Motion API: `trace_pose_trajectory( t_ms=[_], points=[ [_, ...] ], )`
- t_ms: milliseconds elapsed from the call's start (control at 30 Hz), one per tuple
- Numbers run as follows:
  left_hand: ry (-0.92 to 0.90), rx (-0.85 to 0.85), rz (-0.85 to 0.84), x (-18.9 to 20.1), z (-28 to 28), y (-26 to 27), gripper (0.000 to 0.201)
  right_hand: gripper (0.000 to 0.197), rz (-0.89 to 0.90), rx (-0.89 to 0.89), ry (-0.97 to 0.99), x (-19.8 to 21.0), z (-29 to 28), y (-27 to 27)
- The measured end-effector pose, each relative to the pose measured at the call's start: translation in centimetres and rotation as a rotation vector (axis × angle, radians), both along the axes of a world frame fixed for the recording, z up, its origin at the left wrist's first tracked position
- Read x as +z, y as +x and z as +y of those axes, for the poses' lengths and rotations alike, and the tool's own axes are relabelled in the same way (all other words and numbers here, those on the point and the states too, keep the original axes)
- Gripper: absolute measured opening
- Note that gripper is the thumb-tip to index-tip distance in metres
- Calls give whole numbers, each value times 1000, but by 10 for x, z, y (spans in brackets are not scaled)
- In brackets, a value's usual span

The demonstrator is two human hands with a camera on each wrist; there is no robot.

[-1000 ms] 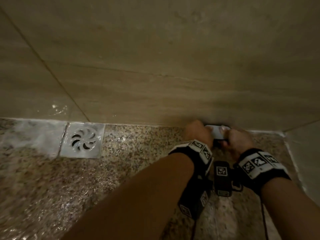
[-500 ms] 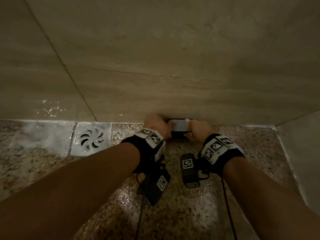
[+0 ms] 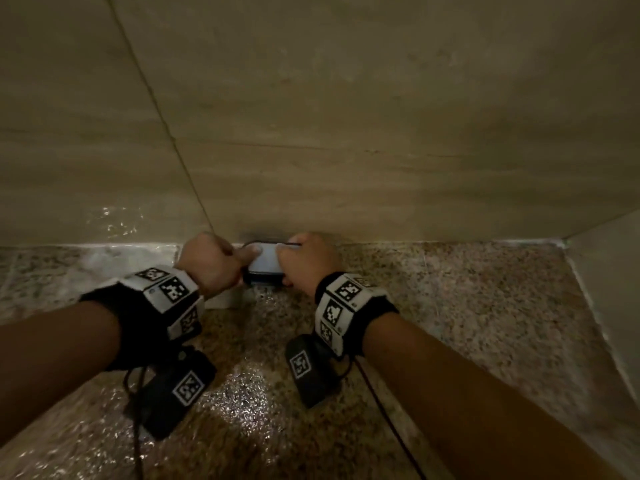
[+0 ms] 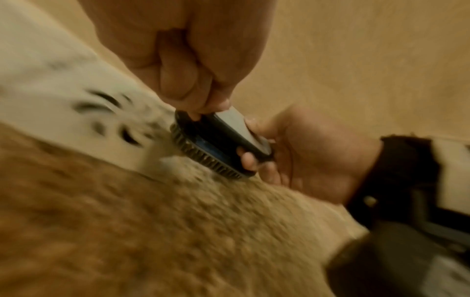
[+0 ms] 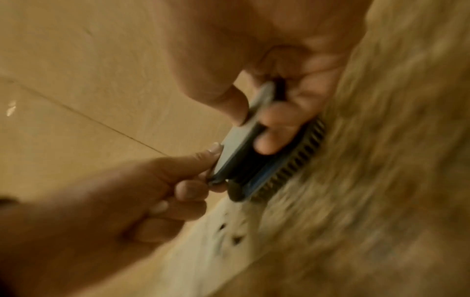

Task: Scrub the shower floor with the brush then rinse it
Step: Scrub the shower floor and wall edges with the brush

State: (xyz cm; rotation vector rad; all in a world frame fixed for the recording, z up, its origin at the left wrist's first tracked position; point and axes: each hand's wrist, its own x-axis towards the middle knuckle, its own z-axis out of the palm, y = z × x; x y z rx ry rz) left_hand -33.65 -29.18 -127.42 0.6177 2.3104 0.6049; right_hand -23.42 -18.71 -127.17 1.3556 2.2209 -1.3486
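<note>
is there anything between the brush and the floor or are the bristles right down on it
Nothing visible stands between them. The brush, held by the left hand and right hand, has its bristles down on the wet speckled floor, next to the white drain cover at the foot of the wall.

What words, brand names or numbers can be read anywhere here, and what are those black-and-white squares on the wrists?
No readable words, brands or numbers in any view.
Wrist bands: black-and-white square code patterns only, no letters.
Hanging black boxes: the same kind of code squares, no text.
Brush: grey top and dark body look plain; no label visible, though the wrist views are blurred.
Wall tiles and speckled floor: no writing.
</note>
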Motion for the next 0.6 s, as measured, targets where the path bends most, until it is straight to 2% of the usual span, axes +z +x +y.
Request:
trace_pose_trajectory(
  t_ms=[67, 133, 200, 267, 300, 367, 467, 600],
  points=[
    [-4, -78, 6, -1, 15, 19, 58, 26, -41, 169, 79, 16, 13, 17],
    [-7, -140, 33, -1, 36, 34, 57, 22, -69, 295, 35, 28, 24, 35],
    [-2, -190, 9, 0, 58, 43, 56, 27, -88, 343, 20, 27, 35, 56],
    [59, -242, -70, 5, 80, 53, 52, 63, -145, 245, 84, 17, 49, 77],
    [125, -282, -104, 10, 91, 61, 50, 73, -167, 171, 123, 11, 54, 86],
    [223, -346, -144, 20, 111, 79, 49, 73, -155, -28, 184, 2, 66, 105],
    [240, -400, -177, 30, 131, 103, 49, 72, -181, -337, 251, 1, 86, 134],
    [203, -465, -141, 28, 137, 120, 53, 74, -305, -545, 303, 6, 122, 168]
  ],
)
